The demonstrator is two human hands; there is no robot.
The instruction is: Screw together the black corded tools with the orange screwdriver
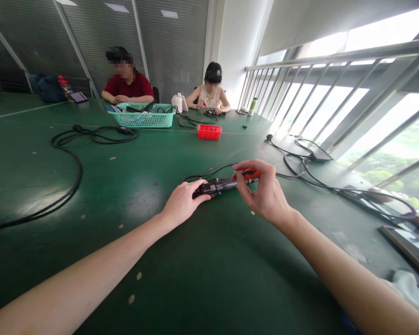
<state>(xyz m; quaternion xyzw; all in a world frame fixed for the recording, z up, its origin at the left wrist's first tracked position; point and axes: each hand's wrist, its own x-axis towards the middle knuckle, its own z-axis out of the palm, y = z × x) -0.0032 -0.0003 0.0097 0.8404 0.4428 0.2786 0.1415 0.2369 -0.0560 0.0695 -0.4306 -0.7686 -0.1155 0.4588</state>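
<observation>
One slim, ridged dark device (216, 187) lies on smooth green tabletop (209, 265); left hand (182, 200) clasps its left end; arched right hand (266, 193) pinches an orange-black handle (251, 174).

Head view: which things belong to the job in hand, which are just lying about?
In use:
- long black device, in left hand
- orange-and-black handle, in right hand

Lying about, apparently:
- mint-green perforated plastic basket
- small red plastic box
- black cable at left
</observation>
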